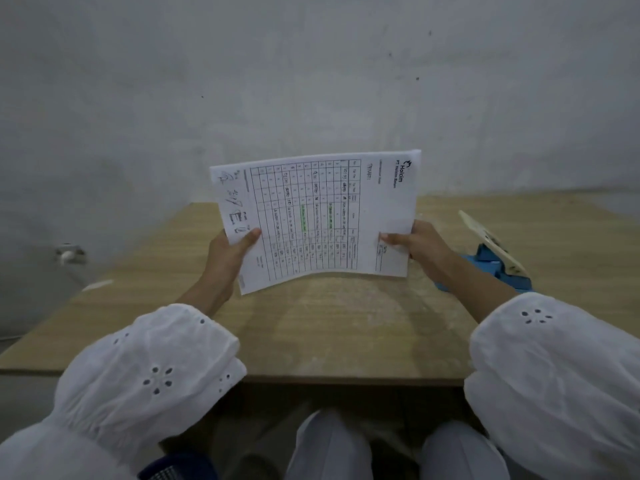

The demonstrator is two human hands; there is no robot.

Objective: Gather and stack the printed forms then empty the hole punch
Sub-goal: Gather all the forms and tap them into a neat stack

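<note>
I hold the printed forms (315, 216) upright above the wooden table (311, 327), their long edge turned sideways. The top sheet shows a ruled table with handwriting and green marks. My left hand (227, 254) grips the lower left corner, thumb on the front. My right hand (420, 249) grips the lower right edge, thumb on the front. The blue hole punch (495, 261) with a cream lever stands on the table to the right, partly hidden behind my right wrist.
A bare grey wall (311, 81) rises just behind the table. A small white fitting (69, 254) sticks out low on the wall at left. The table's front edge runs close to my knees (329, 445).
</note>
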